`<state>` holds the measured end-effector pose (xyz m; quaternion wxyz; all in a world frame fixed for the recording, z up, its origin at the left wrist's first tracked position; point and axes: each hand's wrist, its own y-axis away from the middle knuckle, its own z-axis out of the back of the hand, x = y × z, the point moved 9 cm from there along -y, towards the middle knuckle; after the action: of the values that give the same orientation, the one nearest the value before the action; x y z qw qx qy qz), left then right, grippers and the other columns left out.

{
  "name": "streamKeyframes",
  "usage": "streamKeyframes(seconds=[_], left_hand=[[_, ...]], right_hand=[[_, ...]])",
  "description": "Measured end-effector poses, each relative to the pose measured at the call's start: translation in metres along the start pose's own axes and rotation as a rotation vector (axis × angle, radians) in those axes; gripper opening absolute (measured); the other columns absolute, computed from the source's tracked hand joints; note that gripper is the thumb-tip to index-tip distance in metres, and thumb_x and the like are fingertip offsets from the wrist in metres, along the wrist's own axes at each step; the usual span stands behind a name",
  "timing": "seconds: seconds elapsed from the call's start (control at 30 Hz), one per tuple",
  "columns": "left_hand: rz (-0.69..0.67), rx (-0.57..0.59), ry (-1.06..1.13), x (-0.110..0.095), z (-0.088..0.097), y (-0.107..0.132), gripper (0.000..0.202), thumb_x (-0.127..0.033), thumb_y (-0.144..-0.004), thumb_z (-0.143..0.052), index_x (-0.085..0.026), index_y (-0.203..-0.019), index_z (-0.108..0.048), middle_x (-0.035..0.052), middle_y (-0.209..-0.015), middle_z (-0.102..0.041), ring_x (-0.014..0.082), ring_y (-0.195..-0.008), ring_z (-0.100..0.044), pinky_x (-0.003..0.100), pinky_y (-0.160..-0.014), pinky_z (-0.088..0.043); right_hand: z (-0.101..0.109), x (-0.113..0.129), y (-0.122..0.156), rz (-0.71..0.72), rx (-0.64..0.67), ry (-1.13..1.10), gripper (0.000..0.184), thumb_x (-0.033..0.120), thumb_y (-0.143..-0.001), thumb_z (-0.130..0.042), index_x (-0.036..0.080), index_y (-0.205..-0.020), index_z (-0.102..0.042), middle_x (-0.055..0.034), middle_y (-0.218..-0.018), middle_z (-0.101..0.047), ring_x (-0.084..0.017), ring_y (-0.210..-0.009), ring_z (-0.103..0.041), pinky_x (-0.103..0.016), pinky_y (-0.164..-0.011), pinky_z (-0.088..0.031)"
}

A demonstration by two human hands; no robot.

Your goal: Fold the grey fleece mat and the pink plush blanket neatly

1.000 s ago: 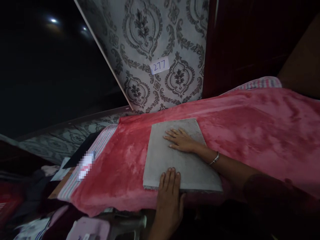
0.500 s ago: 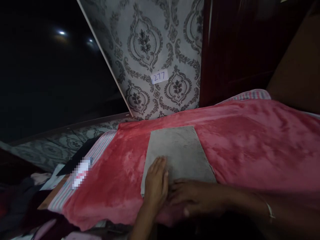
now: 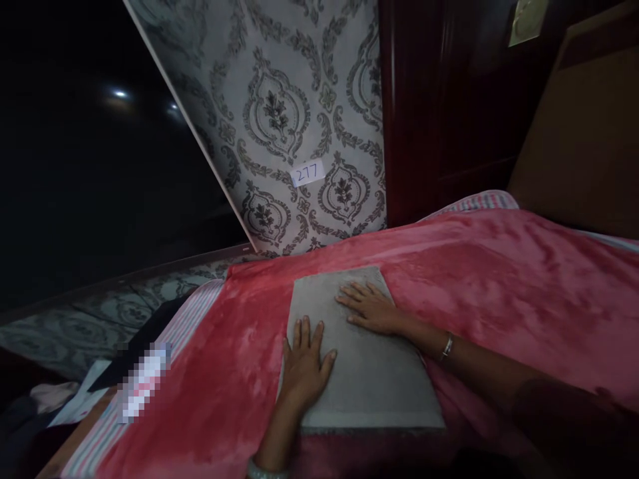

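From my end of the feed, I take this for a room in a home. I see wallpaper with a grey leafy medallion pattern, of a kind that suits a living room or bedroom. A soft pink-red blanket lies over a striped cloth, and both look like household bedding to me. Beside the wallpaper stands a glossy dark red panel; I can't tell whether it is a door or a cupboard. At the lower left I make out heaped cloth. The only odd note is a paper slip reading 277.
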<state>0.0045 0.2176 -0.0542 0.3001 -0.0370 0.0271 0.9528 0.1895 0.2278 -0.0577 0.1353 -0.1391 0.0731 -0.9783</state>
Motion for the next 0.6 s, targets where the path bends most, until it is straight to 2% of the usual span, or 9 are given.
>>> streamKeyframes(seconds=[0.1,0.2,0.3,0.37,0.43,0.53,0.6], left_hand=[[0.009,-0.003,-0.001,0.002,-0.001,0.000,0.065,-0.047,-0.097,-0.040,-0.023,-0.157,-0.029,0.0114,-0.167,-0.007,0.0309,-0.154,-0.002,0.060,-0.121,-0.013],[0.017,0.007,0.009,0.003,0.005,0.001,0.065,-0.047,-0.096,-0.043,-0.022,-0.155,-0.034,0.0121,-0.166,-0.013,0.0319,-0.154,-0.007,0.060,-0.120,-0.016],[0.020,-0.011,0.008,-0.002,0.026,-0.008,0.056,-0.045,-0.095,-0.045,-0.019,-0.144,-0.051,0.0160,-0.157,-0.038,0.0327,-0.147,-0.032,0.057,-0.118,-0.025],[0.004,-0.040,0.020,-0.011,0.043,-0.027,0.052,-0.041,-0.096,-0.042,-0.017,-0.140,-0.054,0.0162,-0.151,-0.048,0.0299,-0.141,-0.042,0.052,-0.117,-0.030],[-0.045,-0.048,0.035,-0.025,0.052,-0.057,0.056,-0.040,-0.097,-0.038,-0.015,-0.147,-0.046,0.0147,-0.156,-0.041,0.0267,-0.145,-0.035,0.050,-0.120,-0.025],[-0.115,-0.039,0.005,-0.041,0.046,-0.106,0.064,-0.047,-0.099,-0.033,-0.016,-0.155,-0.031,0.0102,-0.164,-0.025,0.0247,-0.153,-0.017,0.054,-0.124,-0.010],[-0.074,-0.028,-0.029,-0.036,0.034,-0.131,0.068,-0.054,-0.099,-0.028,-0.016,-0.156,-0.030,0.0095,-0.164,-0.023,0.0260,-0.153,-0.015,0.058,-0.123,-0.007]], right_hand=[[0.012,-0.012,-0.010,-0.078,-0.033,0.008,0.061,0.056,-0.101,-0.034,0.027,-0.155,-0.038,-0.0086,-0.161,-0.029,-0.030,-0.149,-0.023,-0.058,-0.119,-0.016],[0.025,-0.040,-0.015,-0.318,-0.143,0.059,0.060,0.051,-0.102,-0.033,0.023,-0.154,-0.039,-0.0129,-0.160,-0.031,-0.031,-0.148,-0.025,-0.057,-0.118,-0.018],[0.018,-0.050,-0.016,-0.400,-0.153,0.095,0.061,0.055,-0.100,-0.035,0.027,-0.154,-0.041,-0.0111,-0.161,-0.030,-0.034,-0.148,-0.024,-0.059,-0.118,-0.017],[0.012,-0.050,-0.015,-0.397,-0.149,0.100,0.060,0.056,-0.100,-0.034,0.029,-0.153,-0.041,-0.0096,-0.161,-0.030,-0.034,-0.148,-0.024,-0.058,-0.119,-0.016],[0.008,-0.050,-0.014,-0.400,-0.151,0.096,0.060,0.056,-0.100,-0.034,0.029,-0.153,-0.041,-0.0091,-0.161,-0.030,-0.033,-0.148,-0.024,-0.058,-0.119,-0.017],[0.008,-0.050,-0.013,-0.400,-0.157,0.098,0.060,0.057,-0.100,-0.033,0.030,-0.153,-0.041,-0.0085,-0.161,-0.030,-0.033,-0.148,-0.025,-0.059,-0.118,-0.018],[0.009,-0.051,-0.013,-0.403,-0.156,0.101,0.060,0.057,-0.100,-0.033,0.029,-0.153,-0.042,-0.0085,-0.160,-0.032,-0.033,-0.148,-0.025,-0.059,-0.118,-0.017]])
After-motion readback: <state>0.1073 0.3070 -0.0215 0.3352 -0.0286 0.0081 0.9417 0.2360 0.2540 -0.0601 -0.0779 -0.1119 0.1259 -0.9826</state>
